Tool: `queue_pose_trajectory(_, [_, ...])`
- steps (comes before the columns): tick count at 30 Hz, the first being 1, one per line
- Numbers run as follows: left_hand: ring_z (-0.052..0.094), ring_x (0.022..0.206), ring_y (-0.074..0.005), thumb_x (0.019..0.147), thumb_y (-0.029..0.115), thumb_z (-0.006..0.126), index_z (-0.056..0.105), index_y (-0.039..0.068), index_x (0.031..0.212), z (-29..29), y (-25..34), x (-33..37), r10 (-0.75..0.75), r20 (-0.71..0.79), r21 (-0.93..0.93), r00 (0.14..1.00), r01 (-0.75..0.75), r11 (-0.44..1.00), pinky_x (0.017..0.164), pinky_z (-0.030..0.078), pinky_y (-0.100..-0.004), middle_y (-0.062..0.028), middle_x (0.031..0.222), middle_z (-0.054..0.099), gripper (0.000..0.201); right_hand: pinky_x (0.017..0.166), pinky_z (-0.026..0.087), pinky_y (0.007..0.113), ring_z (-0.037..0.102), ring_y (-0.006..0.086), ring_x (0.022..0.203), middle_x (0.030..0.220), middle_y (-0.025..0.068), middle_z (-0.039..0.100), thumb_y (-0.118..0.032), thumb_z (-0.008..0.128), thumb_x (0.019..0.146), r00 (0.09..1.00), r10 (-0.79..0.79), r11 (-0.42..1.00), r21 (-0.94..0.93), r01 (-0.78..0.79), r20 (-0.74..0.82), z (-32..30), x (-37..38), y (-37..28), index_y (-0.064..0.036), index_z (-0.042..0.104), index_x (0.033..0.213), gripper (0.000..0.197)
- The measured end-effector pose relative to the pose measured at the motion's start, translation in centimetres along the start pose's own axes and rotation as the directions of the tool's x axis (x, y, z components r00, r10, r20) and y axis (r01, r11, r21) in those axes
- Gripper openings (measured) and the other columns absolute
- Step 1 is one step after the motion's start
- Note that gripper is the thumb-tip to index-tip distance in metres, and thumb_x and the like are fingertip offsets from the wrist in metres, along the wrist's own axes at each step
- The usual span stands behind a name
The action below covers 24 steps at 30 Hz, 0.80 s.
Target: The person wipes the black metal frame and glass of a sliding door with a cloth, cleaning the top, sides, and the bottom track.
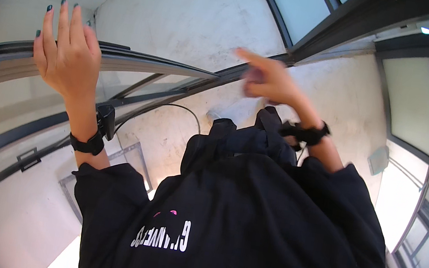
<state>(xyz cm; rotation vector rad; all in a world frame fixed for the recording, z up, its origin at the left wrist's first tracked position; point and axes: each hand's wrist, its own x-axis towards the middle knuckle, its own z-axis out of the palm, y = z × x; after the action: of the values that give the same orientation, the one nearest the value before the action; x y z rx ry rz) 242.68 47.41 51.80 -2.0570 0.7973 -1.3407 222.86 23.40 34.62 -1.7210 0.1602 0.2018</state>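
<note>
My left hand [66, 57] lies with fingers stretched across the top edge of a dark-framed glass door panel [147, 60] at the left. No object shows in that hand. To the right, my right hand [273, 80] is raised near the dark frame rail [229, 73], smeared by motion. Its index finger points out to the left while the others look curled; whether they touch or hold anything is unclear. Each wrist wears a black strap [88, 142] with a small device on it.
Pale, stained floor [194, 13] lies beyond the frame. A thin black cable [184, 109] curves below the panel. Dark-framed frosted panes [410, 100] stand at the right, and a long dark beam [349, 29] crosses at the upper right. A grey rectangular frame [131, 163] sits lower left.
</note>
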Motion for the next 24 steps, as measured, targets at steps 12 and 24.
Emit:
queue_pose_trajectory(12, [0.047,0.119,-0.0198,0.089,0.041,0.049,0.064,0.016,0.109,1.9,-6.5,-6.0,0.008,0.344,0.314,0.939,-0.123,0.941,0.098,0.032,-0.0350,-0.0040,0.122,0.057,0.036,0.084,0.046,0.029,0.059,0.0219,0.099,0.118,0.0192,0.057,-0.009,0.064,0.071,0.538,0.267,0.866,-0.046,-0.498,-0.799,-12.5,-20.8,12.4,-0.0051,0.050,0.128,0.059])
queue_pose_trajectory(24, [0.039,0.125,-0.0362,0.093,0.050,0.032,0.053,-0.005,0.119,9.9,-9.1,-12.7,-0.059,0.541,0.084,0.839,0.016,0.996,0.106,0.025,-0.0409,-0.0256,0.124,0.051,0.064,0.089,0.044,0.032,0.058,0.0243,0.104,0.118,0.0176,0.058,-0.008,0.062,0.074,0.590,0.274,0.784,-0.178,-0.594,-0.760,-11.7,-20.5,13.6,-0.0059,0.051,0.126,0.054])
